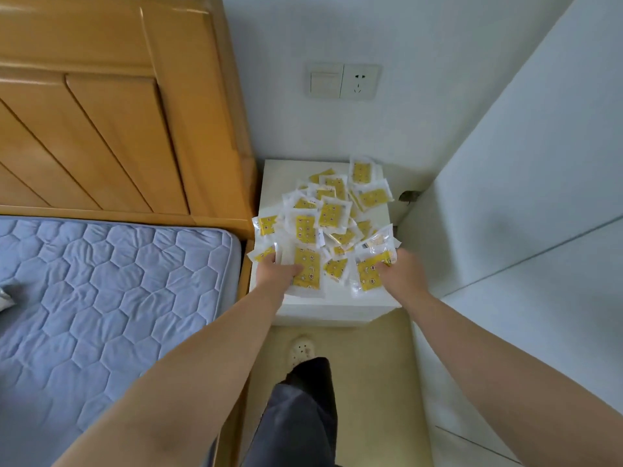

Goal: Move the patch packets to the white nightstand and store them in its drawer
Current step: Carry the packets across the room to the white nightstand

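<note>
On the nightstand point(340, 303) top, yellow-and-white packets point(332, 214) lie in a loose overlapping heap; their print is too blurred to read. The left hand point(276, 269) grips packets at the near left edge, where 2 overhang toward the bed point(111, 281). The right hand point(401, 273) curls round packets near the right edge, close to a white panel point(505, 230).

Fingertips of hands point(274, 273) hidden among packets point(332, 214); packet print illegible; bed point(101, 298) cropped left.
</note>
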